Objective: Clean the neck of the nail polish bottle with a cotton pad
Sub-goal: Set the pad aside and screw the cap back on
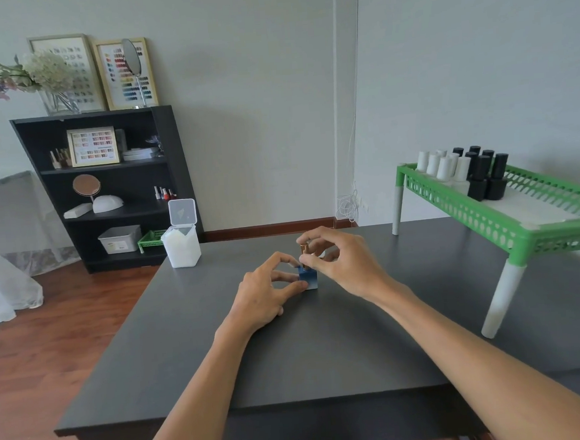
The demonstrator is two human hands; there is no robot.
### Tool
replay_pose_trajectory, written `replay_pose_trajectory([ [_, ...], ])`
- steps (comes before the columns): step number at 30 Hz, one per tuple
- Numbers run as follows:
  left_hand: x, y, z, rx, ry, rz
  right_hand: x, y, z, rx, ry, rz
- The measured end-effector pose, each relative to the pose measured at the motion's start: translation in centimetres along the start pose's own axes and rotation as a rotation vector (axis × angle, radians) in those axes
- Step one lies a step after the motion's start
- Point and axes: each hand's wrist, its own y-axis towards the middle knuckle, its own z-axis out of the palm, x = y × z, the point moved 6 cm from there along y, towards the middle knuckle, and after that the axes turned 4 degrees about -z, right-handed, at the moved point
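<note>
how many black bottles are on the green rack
7 black bottles, clustered at the green rack's far left end, right of the white ones; others may be hidden behind.

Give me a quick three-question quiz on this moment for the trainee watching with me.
1. True or false: the cap is already off the nail polish bottle.
2. Which hand pinches the cap: A) left hand B) right hand?
3. Fill in: the lid of the cotton pad box is ____.

Key: 1 false, the cap is on the bottle; 2 B, the left hand steadies the blue base; 3 open, flipped up.
</note>
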Motion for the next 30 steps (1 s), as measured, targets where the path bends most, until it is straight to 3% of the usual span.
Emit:
replay_pose_trajectory([
  [30, -0.46, -0.54, -0.14, 0.004, -0.006, 0.019, 0.15, 0.22, -0.33, 0.058, -0.004, 0.062],
])
